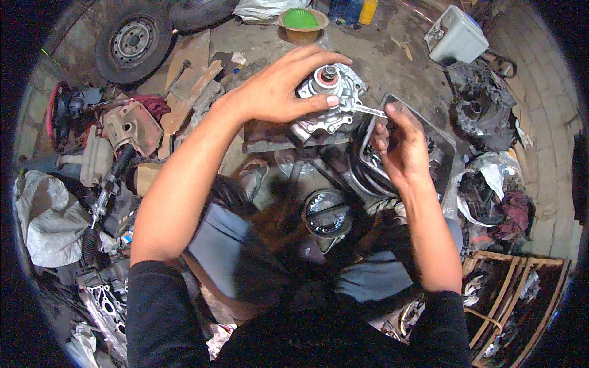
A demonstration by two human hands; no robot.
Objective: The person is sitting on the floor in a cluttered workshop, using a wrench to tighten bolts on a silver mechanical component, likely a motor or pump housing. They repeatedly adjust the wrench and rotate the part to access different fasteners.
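A silver cast-metal housing (333, 121) with a round spindle in a red-brown ring sits upper centre on a flat surface. My left hand (280, 92) grips it, fingers arched over its top and thumb beside the spindle. Between the thumb and curled fingers of my right hand (400, 141) is a slim silver wrench (370, 111), its far end at the housing's right edge. A dark metal pan (446, 153) lies under and behind my right hand. Below the housing is a round dark container (326, 208).
Tyres (134, 40), cardboard (183, 70), metal parts (126, 127) and white sacks (49, 218) crowd the left. A green-topped bowl (302, 24) and white box (457, 34) stand at the back. Blackened parts (472, 104) and a rack (521, 270) line the right, beside a wall (537, 110).
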